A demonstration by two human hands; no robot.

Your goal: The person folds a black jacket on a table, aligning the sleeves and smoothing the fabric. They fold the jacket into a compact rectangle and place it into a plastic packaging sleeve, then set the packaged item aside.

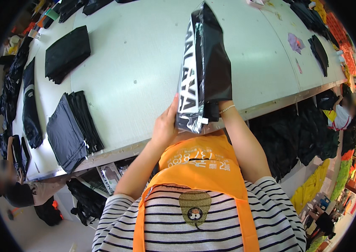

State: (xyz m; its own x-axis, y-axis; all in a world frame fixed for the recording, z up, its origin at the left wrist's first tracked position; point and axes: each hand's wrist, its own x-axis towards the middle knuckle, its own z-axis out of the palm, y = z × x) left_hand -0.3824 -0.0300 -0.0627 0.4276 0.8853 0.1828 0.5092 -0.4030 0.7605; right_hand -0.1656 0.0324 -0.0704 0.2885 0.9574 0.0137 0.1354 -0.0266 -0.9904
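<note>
Upright before me, above the table's near edge, is a folded black garment with a shiny surface and a white strip of large black lettering down its left side. A small white tag shows at its lower end. My left hand grips the lower left edge, its fingers partly behind the fabric. At the lower right, my right hand goes in under or behind the black material. Only its wrist, with a beaded bracelet, shows; the fingers are hidden.
A wide pale table stretches ahead. On its left lie a fanned black garment stack and a folded black pile. A lilac cloth lies at right. Dark garments hang below the right edge. People stand at both sides.
</note>
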